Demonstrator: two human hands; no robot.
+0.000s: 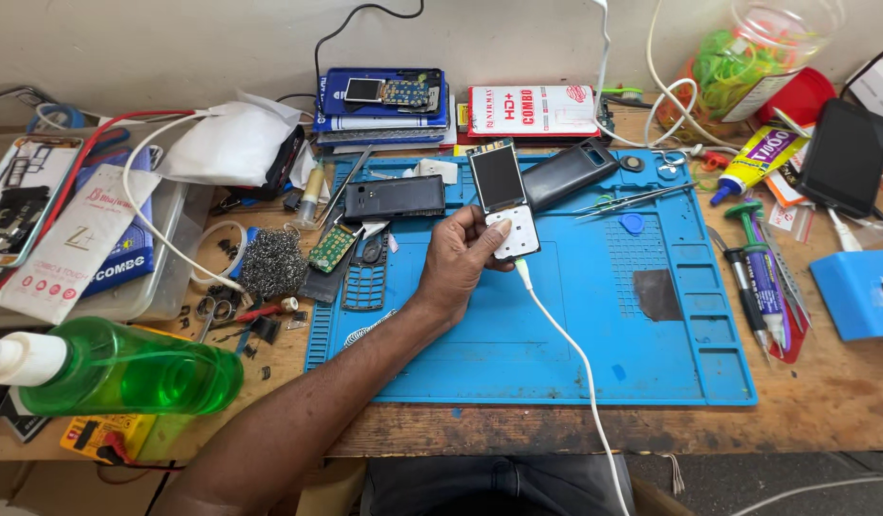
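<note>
Nearest the camera, a white cable [568,355] runs up across the blue repair mat [556,354] to the lower edge of a small phone board [506,196] with a dark screen above and a white keypad panel below. To the near left lies a green plastic bottle [126,373] on its side on the wooden bench [824,401].

The left hand [458,263] reaches in from the lower left and pinches the phone board: the thumb presses on the white keypad face, the other fingers curl behind it. The board sits at the fingertips, above and to the right of the palm, its screen end standing free of the grip. The right hand is out of view.

Just left of the hand lie a loose keypad frame [365,279], a small green circuit board [333,247] and a ball of steel wool [272,262]. Beyond the hand are a black phone body [395,198], a dark back cover [568,172] and tweezers [623,202]. To the far right, a glue tube [759,160] and 1 black phone [846,155].
</note>
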